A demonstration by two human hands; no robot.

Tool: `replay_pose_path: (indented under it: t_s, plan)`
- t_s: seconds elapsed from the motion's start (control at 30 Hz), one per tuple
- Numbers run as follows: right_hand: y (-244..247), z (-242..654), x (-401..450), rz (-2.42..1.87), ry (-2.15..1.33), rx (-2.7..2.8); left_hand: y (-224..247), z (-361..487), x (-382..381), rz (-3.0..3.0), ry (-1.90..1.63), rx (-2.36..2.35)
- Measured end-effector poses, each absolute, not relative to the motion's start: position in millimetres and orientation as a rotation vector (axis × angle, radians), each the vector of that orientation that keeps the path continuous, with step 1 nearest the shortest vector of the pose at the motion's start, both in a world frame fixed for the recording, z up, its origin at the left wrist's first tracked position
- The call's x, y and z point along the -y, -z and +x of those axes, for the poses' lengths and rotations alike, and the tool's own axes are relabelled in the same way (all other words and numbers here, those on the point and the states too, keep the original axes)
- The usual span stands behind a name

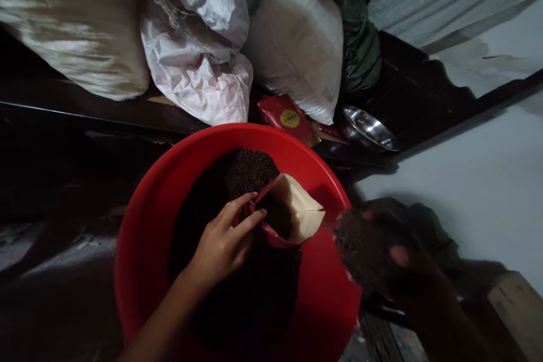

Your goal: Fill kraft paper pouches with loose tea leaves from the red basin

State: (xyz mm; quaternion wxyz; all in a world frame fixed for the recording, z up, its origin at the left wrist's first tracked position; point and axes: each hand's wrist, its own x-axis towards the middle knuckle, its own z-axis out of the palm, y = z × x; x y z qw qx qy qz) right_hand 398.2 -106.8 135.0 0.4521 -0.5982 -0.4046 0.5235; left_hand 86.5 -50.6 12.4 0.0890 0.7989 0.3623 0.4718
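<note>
My left hand [227,237] grips the near rim of a red paper bag [275,237] with a pale lining, thumb and fingers pinching its edge. The bag's mouth is open, and its inside is dark at the bottom. It stands or hangs over a big red tub [146,209] that holds a heap of dark, loose, crumbly material [250,169]. At the tub's right rim, my right hand [401,271] is in shadow, closed around a load of the same dark material [360,243]. Whether a vessel lies under that load is too dark to tell.
Behind the tub, a dark bench [169,113] carries stuffed white sacks [297,39], a green sack [360,34], a second red packet [282,113] with a yellow label and a shiny metal bowl [371,127]. A wooden block [515,317] is at lower right.
</note>
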Motion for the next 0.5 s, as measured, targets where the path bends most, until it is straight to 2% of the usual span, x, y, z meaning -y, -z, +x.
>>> replay_pose_path:
  t_s: [0.2,0.5]
  plan:
    - [-140.2,322.2,48.7,-1.212,-0.941,1.052,-12.0,85.5,52.7,2.375,-1.367,-1.086]
    - [-113.7,288.8,31.7,-1.218,-0.79,1.098,-14.4,81.0,54.0,2.45,-1.328,-1.108]
